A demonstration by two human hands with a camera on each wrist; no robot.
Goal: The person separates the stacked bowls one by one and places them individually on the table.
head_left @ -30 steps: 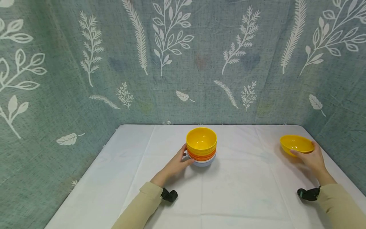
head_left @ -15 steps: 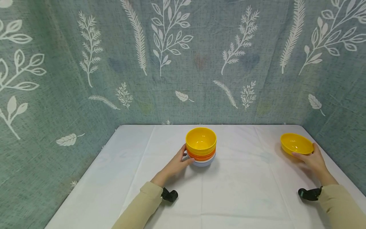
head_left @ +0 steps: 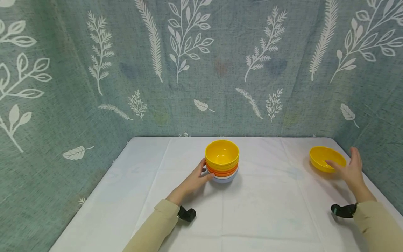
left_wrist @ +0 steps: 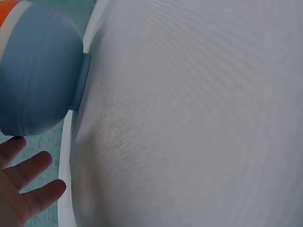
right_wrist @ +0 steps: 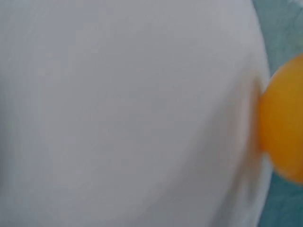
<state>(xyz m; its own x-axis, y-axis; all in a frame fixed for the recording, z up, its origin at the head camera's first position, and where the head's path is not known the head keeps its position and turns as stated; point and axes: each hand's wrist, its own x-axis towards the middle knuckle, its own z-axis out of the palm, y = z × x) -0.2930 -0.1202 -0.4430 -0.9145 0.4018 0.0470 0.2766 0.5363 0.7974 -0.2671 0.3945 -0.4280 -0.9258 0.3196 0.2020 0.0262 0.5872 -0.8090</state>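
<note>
A stack of nested bowls [head_left: 221, 168] stands near the middle of the table: yellow at the top, orange below, then a white rim and a pale blue bowl [left_wrist: 42, 71] lowest. My left hand [head_left: 193, 180] rests against the stack's left side, thumb at the front. In the left wrist view its fingers are spread, with one fingertip touching the blue bowl. A single yellow bowl [head_left: 324, 164] sits upright at the far right; the right wrist view shows part of this yellow bowl [right_wrist: 286, 120], blurred. My right hand [head_left: 351, 171] is just right of it, fingers spread, holding nothing.
A white cloth [head_left: 261, 210] covers the table. Green leaf-patterned fabric [head_left: 233, 105] hangs along the back and both sides, close beyond the right-hand bowl. Each wrist carries a black camera mount [head_left: 187, 214].
The right hand has let go of the single yellow bowl, spread its fingers and drawn slightly right. That bowl now stands on the table by itself. The left hand and stack have stayed put.
</note>
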